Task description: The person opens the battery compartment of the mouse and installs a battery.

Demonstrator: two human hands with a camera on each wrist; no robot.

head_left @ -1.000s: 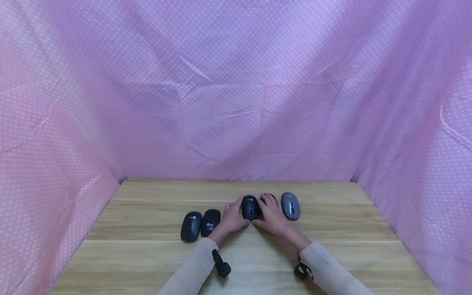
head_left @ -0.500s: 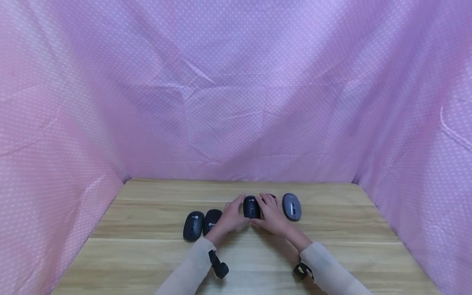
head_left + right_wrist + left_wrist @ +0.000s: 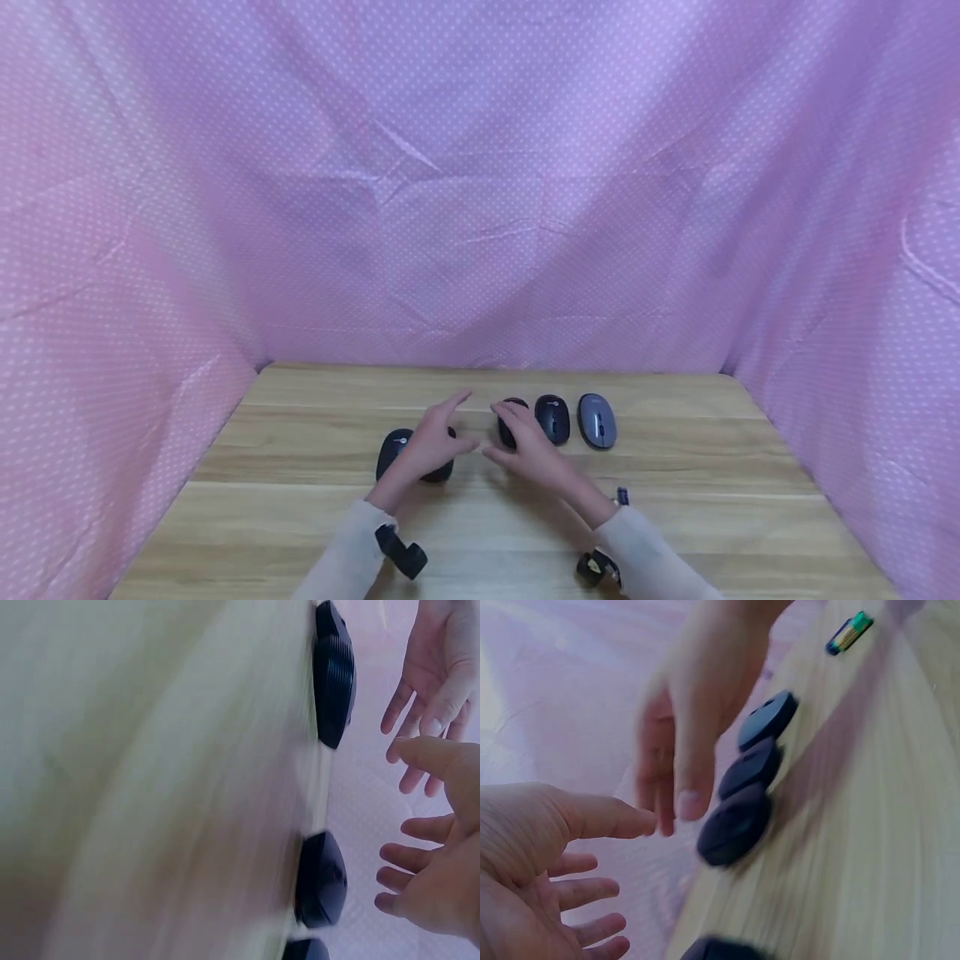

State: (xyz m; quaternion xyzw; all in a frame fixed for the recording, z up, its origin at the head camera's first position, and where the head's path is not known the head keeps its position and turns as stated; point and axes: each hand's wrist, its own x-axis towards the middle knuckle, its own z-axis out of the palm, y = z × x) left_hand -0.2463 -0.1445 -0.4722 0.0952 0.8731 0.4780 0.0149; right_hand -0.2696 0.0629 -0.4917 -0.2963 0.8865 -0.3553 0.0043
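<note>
My left hand (image 3: 431, 442) hovers over the two left mice, thumb and fingers spread and holding nothing. Partly hidden beneath it are a dark mouse (image 3: 392, 450) and a black mouse (image 3: 444, 472). To its right, my right hand (image 3: 531, 450), with fingers extended, overlaps the middle black mouse (image 3: 506, 432) in the head view. Further right lie another black mouse (image 3: 552, 419) and a grey mouse (image 3: 597, 421). In the left wrist view both palms face inward, the left thumb (image 3: 619, 819) close to the right fingers. Bare fingers (image 3: 405, 859) also show in the right wrist view.
All the mice stand on a wooden table (image 3: 675, 508) in front of a pink dotted cloth (image 3: 480, 208). Black straps with small devices sit at both cuffs. A small green and gold item (image 3: 849, 632) shows at the top of the left wrist view.
Both hands have come off the middle black mouse and shifted left, the left hand farther. The black mouse right of it, earlier covered by the right hand, is now uncovered.
</note>
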